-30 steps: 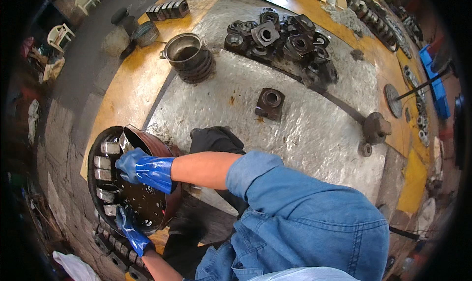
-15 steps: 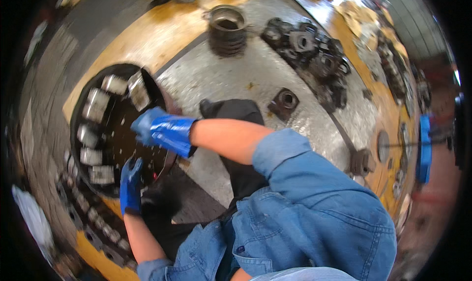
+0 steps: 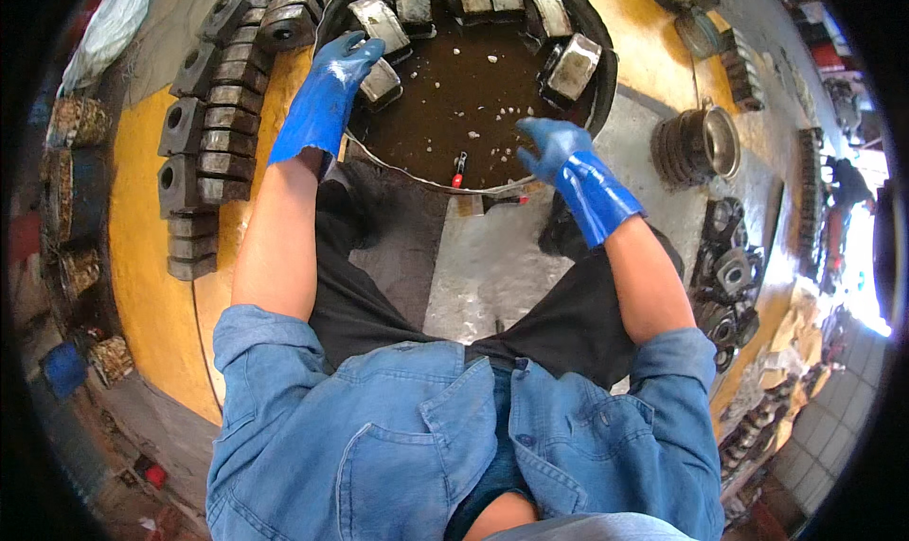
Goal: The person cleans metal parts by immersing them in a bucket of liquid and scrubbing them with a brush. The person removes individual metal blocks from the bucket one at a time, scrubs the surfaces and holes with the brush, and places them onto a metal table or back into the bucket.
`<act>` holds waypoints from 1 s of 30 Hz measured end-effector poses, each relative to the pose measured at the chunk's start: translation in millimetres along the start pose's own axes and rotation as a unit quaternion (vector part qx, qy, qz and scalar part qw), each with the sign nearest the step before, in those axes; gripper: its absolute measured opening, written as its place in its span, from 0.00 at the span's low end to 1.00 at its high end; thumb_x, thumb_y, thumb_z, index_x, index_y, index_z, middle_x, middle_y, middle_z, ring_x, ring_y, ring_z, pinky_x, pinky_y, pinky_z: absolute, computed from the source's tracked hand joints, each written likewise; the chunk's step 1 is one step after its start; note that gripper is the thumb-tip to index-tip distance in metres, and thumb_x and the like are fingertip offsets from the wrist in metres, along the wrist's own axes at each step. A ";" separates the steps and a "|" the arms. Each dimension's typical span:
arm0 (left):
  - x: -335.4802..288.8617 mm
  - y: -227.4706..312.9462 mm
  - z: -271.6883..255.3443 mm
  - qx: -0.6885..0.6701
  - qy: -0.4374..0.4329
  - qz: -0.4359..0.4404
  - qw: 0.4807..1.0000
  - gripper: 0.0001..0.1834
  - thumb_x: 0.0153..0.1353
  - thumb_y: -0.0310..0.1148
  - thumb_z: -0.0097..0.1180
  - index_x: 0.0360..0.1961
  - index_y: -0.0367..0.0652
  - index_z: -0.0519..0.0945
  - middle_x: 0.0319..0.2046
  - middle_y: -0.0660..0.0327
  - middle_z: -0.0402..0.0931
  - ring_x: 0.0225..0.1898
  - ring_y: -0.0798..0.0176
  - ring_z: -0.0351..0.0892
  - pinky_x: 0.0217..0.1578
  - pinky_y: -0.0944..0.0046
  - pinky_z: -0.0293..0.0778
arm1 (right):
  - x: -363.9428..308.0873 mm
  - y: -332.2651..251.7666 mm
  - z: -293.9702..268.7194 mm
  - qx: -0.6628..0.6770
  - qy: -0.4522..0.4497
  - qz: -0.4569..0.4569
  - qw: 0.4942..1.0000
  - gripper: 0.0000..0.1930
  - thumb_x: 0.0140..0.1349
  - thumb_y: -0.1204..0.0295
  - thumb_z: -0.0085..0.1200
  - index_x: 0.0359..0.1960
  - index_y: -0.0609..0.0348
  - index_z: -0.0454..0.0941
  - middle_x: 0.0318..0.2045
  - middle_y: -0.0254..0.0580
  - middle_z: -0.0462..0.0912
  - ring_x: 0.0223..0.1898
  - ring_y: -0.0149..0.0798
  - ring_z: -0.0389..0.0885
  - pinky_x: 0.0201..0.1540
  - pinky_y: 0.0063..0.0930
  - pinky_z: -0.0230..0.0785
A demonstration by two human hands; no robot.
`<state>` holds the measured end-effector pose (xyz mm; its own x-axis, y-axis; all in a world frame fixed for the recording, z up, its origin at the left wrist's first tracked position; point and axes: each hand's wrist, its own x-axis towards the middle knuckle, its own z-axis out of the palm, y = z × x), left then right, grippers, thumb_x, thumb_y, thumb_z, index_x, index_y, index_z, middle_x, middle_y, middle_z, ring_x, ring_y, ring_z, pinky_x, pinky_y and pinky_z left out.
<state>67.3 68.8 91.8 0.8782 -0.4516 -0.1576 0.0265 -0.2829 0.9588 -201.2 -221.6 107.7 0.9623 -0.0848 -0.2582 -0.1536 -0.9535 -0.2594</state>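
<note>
A round black tub (image 3: 607, 87) of murky brown liquid stands in front of me, with several wet metal blocks, such as this one (image 3: 574, 68), along its inner wall. My left hand (image 3: 343, 68), in a blue rubber glove, is at the tub's left edge. Its fingers stretch out beside the nearest left block (image 3: 381, 85); whether they touch it I cannot tell. Over the right front of the liquid is my right hand (image 3: 552, 149), gloved alike, fingers apart and nothing in them. A small red-handled tool (image 3: 459, 174) lies at the near rim, between my hands.
Rows of dark metal blocks with holes (image 3: 227, 129) stand on the yellow floor at left. To the right are a ribbed metal cylinder (image 3: 699, 145) and a heap of dark metal parts (image 3: 727, 276). A pale plastic bag (image 3: 109, 30) lies far left.
My view has swung round so the tub is straight ahead. My hands, close together over the tub before, are now wide apart at its left and right sides.
</note>
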 end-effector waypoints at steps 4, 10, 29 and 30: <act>-25.0 36.7 13.2 -0.027 -0.021 0.017 0.999 0.48 0.65 0.52 0.71 0.74 0.27 0.67 0.66 0.47 0.77 0.61 0.57 0.81 0.63 0.61 0.75 | 20.5 -8.7 13.4 -0.135 -0.030 -0.162 0.977 0.37 0.59 0.66 0.69 0.73 0.48 0.72 0.74 0.51 0.71 0.73 0.53 0.72 0.72 0.47 0.69; -71.1 98.7 9.1 -0.057 0.088 0.000 0.995 0.50 0.65 0.56 0.68 0.75 0.29 0.66 0.69 0.46 0.73 0.72 0.52 0.71 0.74 0.55 0.61 | 87.5 -42.6 60.0 -0.246 -0.041 -0.332 0.910 0.24 0.66 0.65 0.61 0.65 0.40 0.80 0.70 0.44 0.76 0.66 0.50 0.79 0.62 0.48 0.75; -0.7 2.3 39.1 0.341 0.079 0.022 0.936 0.22 0.69 0.36 0.56 0.64 0.53 0.82 0.51 0.43 0.86 0.53 0.42 0.87 0.59 0.51 0.78 | 18.2 -70.1 -16.9 0.205 0.074 -0.033 0.975 0.11 0.69 0.59 0.65 0.45 0.49 0.88 0.39 0.48 0.89 0.41 0.53 0.88 0.45 0.42 0.80; 11.5 -20.9 38.7 0.352 0.127 0.033 0.927 0.25 0.67 0.36 0.57 0.66 0.53 0.80 0.50 0.42 0.86 0.52 0.40 0.87 0.58 0.50 0.78 | 13.4 -69.0 -13.7 0.221 0.081 -0.012 0.972 0.12 0.69 0.58 0.65 0.45 0.48 0.88 0.39 0.48 0.89 0.42 0.54 0.88 0.46 0.43 0.80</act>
<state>58.4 36.8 60.8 0.9532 -0.2990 0.0436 -0.2716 -0.7844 0.5576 -174.6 -160.9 134.9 0.9841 -0.1416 -0.1071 -0.1771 -0.7412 -0.6475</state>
